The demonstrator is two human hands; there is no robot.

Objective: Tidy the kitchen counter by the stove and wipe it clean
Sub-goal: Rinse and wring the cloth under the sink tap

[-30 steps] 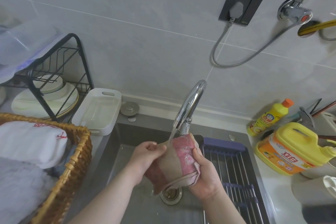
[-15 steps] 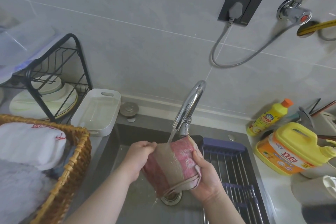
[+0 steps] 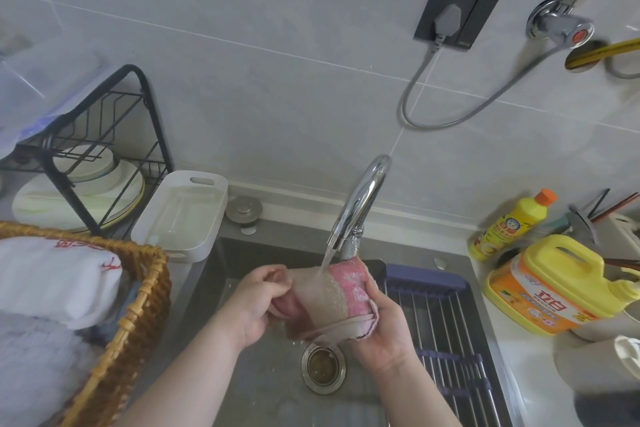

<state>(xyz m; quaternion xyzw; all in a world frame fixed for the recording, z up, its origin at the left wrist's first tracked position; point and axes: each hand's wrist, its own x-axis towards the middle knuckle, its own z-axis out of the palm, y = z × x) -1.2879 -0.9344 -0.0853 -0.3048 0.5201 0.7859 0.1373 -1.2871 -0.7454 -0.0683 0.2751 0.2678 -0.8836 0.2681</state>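
Here, both hands hold a folded pink-and-beige cloth (image 3: 332, 302) over the sink (image 3: 239, 253), right under the water running from the tap (image 3: 360, 204). The left hand (image 3: 258, 308) has its fingers (image 3: 273, 279) curled round the cloth's left end. The right hand (image 3: 384, 333) grips the right end from below, thumb on the pink side. The cloth hangs above the drain (image 3: 323, 366). A wicker basket (image 3: 145, 288) sits to the left, and a yellow detergent jug (image 3: 550, 284) stands on the worktop (image 3: 526, 367) to the right.
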